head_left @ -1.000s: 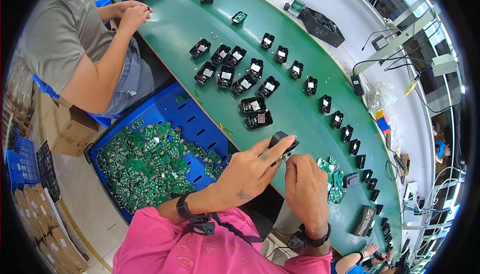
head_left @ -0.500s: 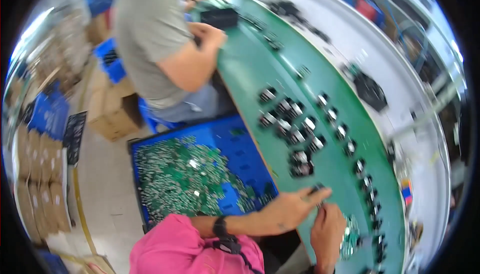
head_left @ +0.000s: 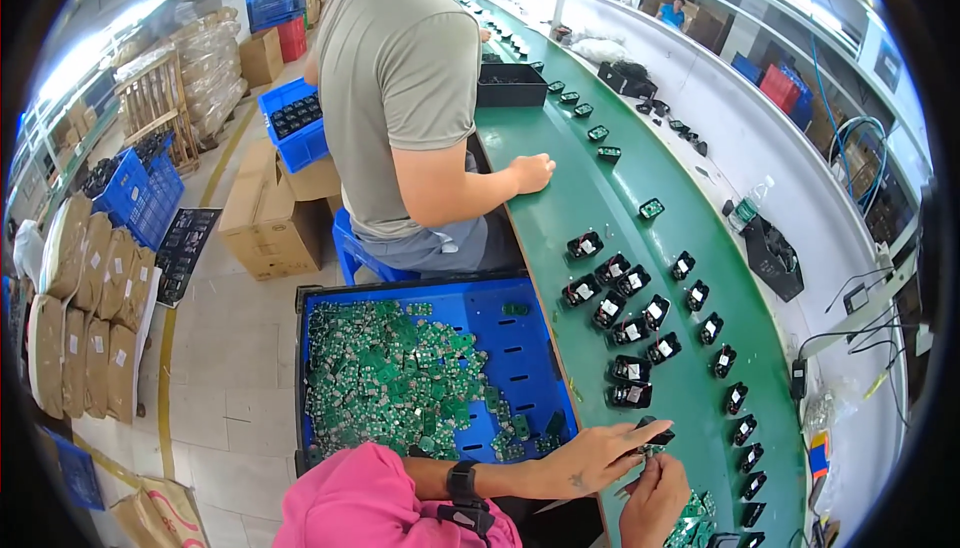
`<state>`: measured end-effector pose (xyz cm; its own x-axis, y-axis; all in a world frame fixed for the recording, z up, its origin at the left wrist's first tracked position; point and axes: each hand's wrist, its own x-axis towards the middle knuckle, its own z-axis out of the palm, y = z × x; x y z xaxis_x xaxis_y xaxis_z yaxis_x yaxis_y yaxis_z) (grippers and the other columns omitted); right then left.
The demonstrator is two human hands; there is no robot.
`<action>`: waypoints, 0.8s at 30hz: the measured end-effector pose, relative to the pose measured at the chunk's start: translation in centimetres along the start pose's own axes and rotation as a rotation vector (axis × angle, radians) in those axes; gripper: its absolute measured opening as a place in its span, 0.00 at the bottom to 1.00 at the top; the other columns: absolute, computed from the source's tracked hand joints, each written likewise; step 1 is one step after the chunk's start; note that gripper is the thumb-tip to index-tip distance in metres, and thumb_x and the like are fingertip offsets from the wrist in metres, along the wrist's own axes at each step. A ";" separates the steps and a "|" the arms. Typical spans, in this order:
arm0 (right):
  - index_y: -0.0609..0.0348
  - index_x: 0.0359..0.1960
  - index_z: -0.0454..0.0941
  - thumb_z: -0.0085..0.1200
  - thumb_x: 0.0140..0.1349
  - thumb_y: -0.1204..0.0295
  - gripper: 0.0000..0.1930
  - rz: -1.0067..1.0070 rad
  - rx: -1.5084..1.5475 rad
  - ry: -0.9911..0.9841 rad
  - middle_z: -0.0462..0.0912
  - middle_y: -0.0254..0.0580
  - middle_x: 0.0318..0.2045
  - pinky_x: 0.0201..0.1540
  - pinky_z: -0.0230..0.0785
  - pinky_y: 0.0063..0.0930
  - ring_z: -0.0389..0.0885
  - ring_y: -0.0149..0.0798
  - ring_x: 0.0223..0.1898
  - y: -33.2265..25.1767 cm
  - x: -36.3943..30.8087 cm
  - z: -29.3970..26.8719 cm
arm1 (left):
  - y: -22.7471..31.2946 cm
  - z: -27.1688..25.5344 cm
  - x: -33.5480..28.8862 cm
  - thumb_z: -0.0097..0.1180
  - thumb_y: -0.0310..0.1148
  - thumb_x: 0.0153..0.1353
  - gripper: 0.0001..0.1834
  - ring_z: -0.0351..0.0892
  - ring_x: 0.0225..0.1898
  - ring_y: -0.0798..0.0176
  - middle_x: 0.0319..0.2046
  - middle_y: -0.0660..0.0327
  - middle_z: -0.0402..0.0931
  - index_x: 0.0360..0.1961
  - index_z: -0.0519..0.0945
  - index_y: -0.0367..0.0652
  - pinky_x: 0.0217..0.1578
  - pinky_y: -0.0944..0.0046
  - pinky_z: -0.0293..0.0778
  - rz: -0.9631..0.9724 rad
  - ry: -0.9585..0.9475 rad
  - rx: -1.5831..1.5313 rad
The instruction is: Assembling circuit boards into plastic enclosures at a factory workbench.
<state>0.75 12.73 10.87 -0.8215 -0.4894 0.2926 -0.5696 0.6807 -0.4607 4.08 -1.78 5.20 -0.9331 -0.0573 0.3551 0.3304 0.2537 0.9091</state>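
Observation:
My left hand (head_left: pixel 595 460) grips a small black plastic housing (head_left: pixel 657 434) near the front edge of the green bench, thumb and forefinger on its sides. Just below it, my right hand (head_left: pixel 655 503) is closed, its fingertips against a small piece under the housing, partly hidden by the fingers. Beside my right hand is a pile of green circuit boards (head_left: pixel 697 520). Ahead of my hands stands a cluster of black housings (head_left: pixel 630 331) with parts inside, the closest being a pair (head_left: pixel 630 395).
Another row of black housings (head_left: pixel 735 398) runs along the bench's right side. Left of the bench, a blue crate (head_left: pixel 520 348) holds many loose green boards. A co-worker in a grey shirt (head_left: pixel 430 78) sits ahead, near a black bin (head_left: pixel 512 86).
The view has tilted up and steadied, showing more of the room. The co-worker's hand has come down onto the bench edge. My hands stay together at the black housing.

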 end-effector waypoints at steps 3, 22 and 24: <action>0.63 0.41 0.82 0.48 0.71 0.70 0.11 0.006 0.022 0.029 0.82 0.56 0.31 0.35 0.71 0.46 0.80 0.58 0.32 0.3 -1.1 -0.2 | 0.4 0.7 -0.4 0.51 0.25 0.65 0.36 0.76 0.36 0.45 0.42 0.49 0.74 0.74 0.58 0.52 0.39 0.53 0.73 0.005 0.005 -0.049; 0.64 0.36 0.74 0.53 0.63 0.83 0.03 0.022 0.242 0.406 0.76 0.45 0.26 0.24 0.65 0.35 0.75 0.45 0.22 3.6 -4.9 -1.1 | 3.3 4.3 1.0 0.55 0.23 0.64 0.29 0.81 0.43 0.49 0.52 0.44 0.77 0.67 0.69 0.39 0.44 0.60 0.77 0.041 -0.066 -0.044; 0.64 0.36 0.74 0.53 0.62 0.83 0.03 0.010 0.230 0.388 0.76 0.45 0.26 0.24 0.65 0.36 0.75 0.46 0.22 3.9 -5.2 -2.2 | 4.3 4.3 1.4 0.56 0.22 0.64 0.29 0.80 0.46 0.58 0.53 0.48 0.78 0.67 0.69 0.36 0.45 0.65 0.76 0.036 -0.116 0.007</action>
<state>2.73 19.12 9.34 -0.8009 -0.2126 0.5598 -0.5769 0.5242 -0.6264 3.54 3.38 8.64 -0.9309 0.0643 0.3597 0.3635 0.2607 0.8943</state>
